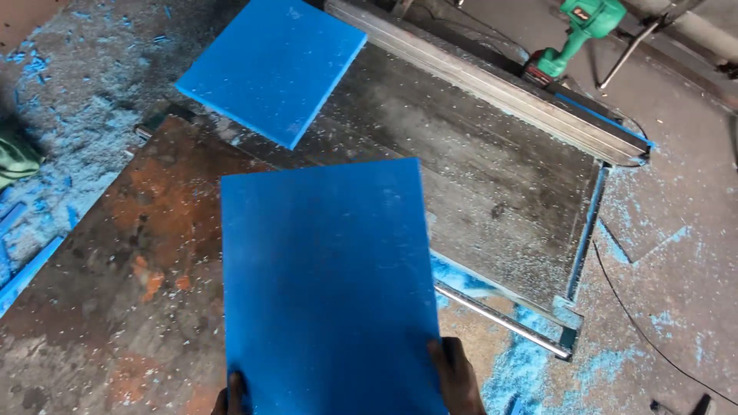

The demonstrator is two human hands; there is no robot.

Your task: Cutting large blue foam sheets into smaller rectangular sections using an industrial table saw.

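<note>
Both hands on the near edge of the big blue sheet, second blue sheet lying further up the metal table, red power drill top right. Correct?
One error: the power drill is green, not red, as the head view shows. The rest holds: left hand and right hand grip the near edge of the big blue sheet; the second blue sheet lies further up the metal table.

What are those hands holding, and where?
A blue board, held at its near bottom edge: left hand at one corner, right hand at the other.

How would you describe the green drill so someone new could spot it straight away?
Start at the rusty metal table and follow its long steel rail up toward the far right corner. The drill lies on the floor just beyond that rail. It is the only bright green tool, among blue boards and blue dust.
</note>
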